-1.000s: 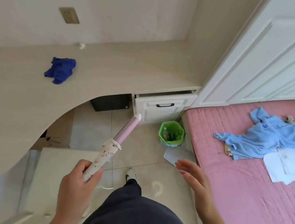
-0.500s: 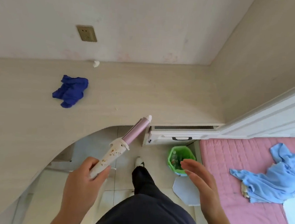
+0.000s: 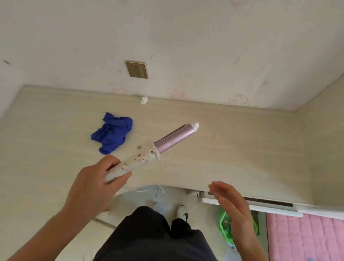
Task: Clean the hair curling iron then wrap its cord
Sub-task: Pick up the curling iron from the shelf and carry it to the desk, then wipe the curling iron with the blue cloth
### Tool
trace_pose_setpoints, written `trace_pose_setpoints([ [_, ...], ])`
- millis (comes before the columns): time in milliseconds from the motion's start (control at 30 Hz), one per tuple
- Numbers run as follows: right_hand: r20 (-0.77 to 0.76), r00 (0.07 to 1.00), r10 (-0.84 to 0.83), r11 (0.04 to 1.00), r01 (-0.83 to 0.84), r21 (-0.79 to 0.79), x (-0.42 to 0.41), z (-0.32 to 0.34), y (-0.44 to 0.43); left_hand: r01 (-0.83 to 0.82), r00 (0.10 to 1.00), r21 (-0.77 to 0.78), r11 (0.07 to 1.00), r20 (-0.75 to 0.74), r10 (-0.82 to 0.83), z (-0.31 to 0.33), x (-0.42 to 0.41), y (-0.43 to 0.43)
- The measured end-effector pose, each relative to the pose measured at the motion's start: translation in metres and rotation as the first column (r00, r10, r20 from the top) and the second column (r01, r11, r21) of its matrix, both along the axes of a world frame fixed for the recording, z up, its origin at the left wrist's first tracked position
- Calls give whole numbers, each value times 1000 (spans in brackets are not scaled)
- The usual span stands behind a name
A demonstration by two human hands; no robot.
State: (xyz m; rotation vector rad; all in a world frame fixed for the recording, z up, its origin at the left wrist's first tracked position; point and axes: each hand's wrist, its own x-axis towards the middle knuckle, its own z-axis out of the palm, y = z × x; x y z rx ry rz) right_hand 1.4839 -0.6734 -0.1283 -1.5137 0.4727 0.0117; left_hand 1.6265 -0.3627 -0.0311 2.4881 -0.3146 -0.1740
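Gripping the iron [image 3: 155, 151] by the butt of its white handle, the left hand [image 3: 92, 188] has fingers and thumb curled round it over the desk [image 3: 237, 152]. The iron slants away from that hand up and to the right, with the pink barrel and white tip at its far end. Brown specks dot the handle just past the fingers. Whether the iron touches the desk cannot be told.

The right hand [image 3: 231, 207] hangs to the right of the left, at the desk's near edge. Its fingers are straight, its palm faces left, and it holds nothing. A thin white cord [image 3: 158, 191] shows between the two hands, below the desk edge.

A crumpled blue cloth [image 3: 112, 133] lies on the desk just beyond the left hand, left of the handle and apart from it. A socket [image 3: 136, 69] sits on the wall further beyond. A green bin [image 3: 224, 227] stands on the floor under the right hand, and a pink bed [image 3: 302, 243] lies to that hand's right.
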Motion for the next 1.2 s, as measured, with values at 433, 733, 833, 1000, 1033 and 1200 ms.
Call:
trace_pose_setpoints([
  [433,-79,973,216,966,-225,-129,166,-20,105,-134,989,40,990,72,131,-70,169,168],
  [733,-107,968,225,944,-244,-224,298,-117,201,-279,960,52,959,17,278,-208,239,238],
  [833,-88,948,307,885,-318,-340,346,-158,225,-303,953,70,951,31,301,-258,256,251],
  [1000,-2,929,369,755,-301,-582,414,-218,250,-318,946,57,946,89,312,-326,286,260],
  [1033,5,928,374,734,-292,-614,427,-226,254,-318,945,52,947,103,311,-337,290,260],
  [1200,-141,828,542,397,-400,-826,463,-260,274,-326,939,45,944,134,317,-375,303,258],
])
